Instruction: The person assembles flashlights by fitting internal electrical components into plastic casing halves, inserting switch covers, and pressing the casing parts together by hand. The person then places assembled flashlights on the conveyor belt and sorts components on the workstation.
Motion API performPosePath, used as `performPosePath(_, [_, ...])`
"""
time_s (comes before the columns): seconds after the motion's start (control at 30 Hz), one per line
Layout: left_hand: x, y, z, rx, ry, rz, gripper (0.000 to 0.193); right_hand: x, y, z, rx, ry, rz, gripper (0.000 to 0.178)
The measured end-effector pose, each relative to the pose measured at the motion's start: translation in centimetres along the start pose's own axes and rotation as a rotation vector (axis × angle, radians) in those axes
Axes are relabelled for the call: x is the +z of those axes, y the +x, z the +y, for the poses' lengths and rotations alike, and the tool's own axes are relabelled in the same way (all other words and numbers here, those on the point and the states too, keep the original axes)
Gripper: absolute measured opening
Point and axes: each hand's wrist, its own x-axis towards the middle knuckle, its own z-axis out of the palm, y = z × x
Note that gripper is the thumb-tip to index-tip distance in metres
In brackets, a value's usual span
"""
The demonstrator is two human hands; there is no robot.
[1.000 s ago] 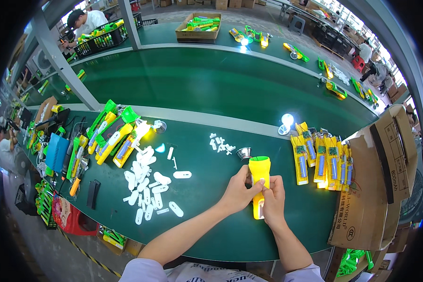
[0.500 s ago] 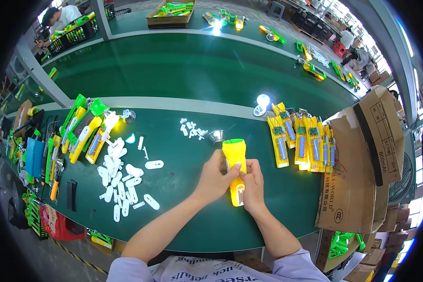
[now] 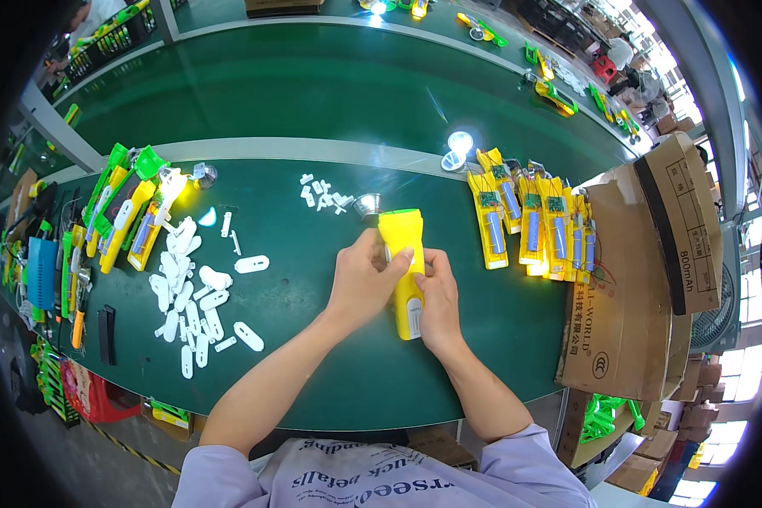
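Observation:
Between my hands stands a yellow flashlight housing (image 3: 401, 227), its wide, green-lined end pointing away from me. My left hand (image 3: 366, 278) is closed round its left side, the thumb lying across the front. On the other side my right hand (image 3: 438, 303) grips the body, fingers bent near the thumb of the left. A pale oval piece (image 3: 414, 308) shows on the lower part of the housing. Just beyond the wide end is a silver reflector cup (image 3: 367, 204); whether it is wired to the housing is hidden. Small white plastic parts (image 3: 323, 195) lie left of the cup.
White oval covers (image 3: 178, 273) are heaped on the green table (image 3: 330, 389) to the left. Behind them lie yellow-green flashlights (image 3: 127, 216), one lit. Opened yellow housings with blue batteries (image 3: 559, 233) and a lit lamp (image 3: 460, 142) sit right, beside a cardboard box (image 3: 622, 322).
The whole scene has shifted up and slightly left in the picture. Both hands still hold the housing. A pale oval now shows on its lower part, where a slot-like opening showed before.

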Motion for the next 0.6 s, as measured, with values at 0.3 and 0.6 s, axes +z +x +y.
performPosePath(0.3, [-0.1, -0.3, 0.6, -0.024, -0.179, 0.008, 0.024, -1.1, 0.8, -1.3, 0.13, 0.262, -0.155, 0.025])
performPosePath(0.6, [-2.8, -1.3, 2.4, 0.297, 0.132, 0.322, 0.012, -2.8, 1.5, -1.3, -0.582, -0.531, 0.102, 0.042])
